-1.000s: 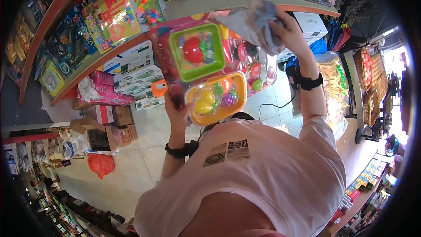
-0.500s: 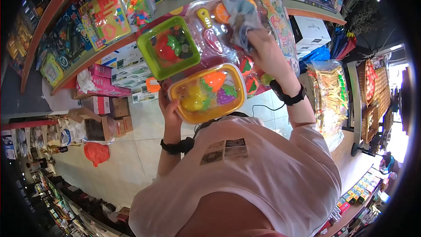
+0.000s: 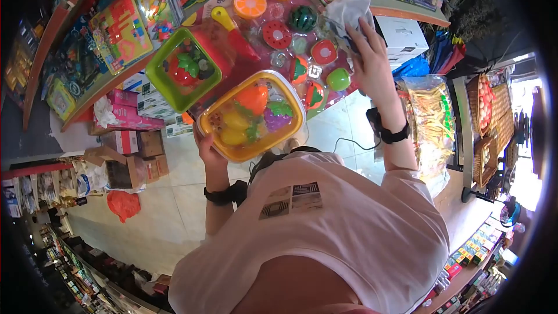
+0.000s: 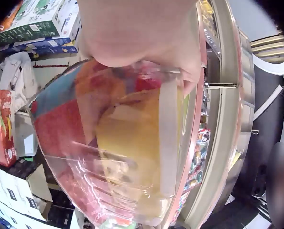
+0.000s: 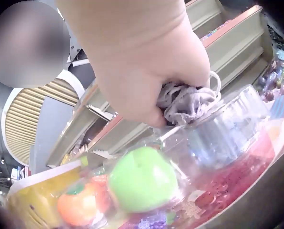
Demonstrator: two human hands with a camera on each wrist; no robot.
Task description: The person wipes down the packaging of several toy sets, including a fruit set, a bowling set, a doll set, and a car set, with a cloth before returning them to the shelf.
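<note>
A blister-packed toy fruit set (image 3: pixel 232 75) on a pink card is held up at a tilt in front of the person's chest. Under its clear plastic are a yellow basket (image 3: pixel 290 135), a green basket (image 3: pixel 158 64), a toy orange half (image 3: pixel 250 4) and a green apple (image 3: pixel 338 79). The left hand (image 3: pixel 210 152) grips the pack's near left corner, beside the yellow basket; in the left wrist view the palm (image 4: pixel 137 33) covers its edge. The right hand (image 3: pixel 372 61) holds a grey cloth (image 3: pixel 350 10) at the pack's right edge, the cloth (image 5: pixel 187 102) bunched under its fingers.
Shelves with packaged toys (image 3: pixel 122 29) run along the far side and left. White boxes (image 3: pixel 401 40) stand below the shelf at right, near a bag of yellow items (image 3: pixel 433 122). Cardboard boxes (image 3: pixel 125 168) and a red bag (image 3: pixel 123 204) lie on the tiled floor.
The right hand has swept the cloth in over the pack and then back out to its right edge. The pack has turned and tilted, showing more of its front, and shifted left.
</note>
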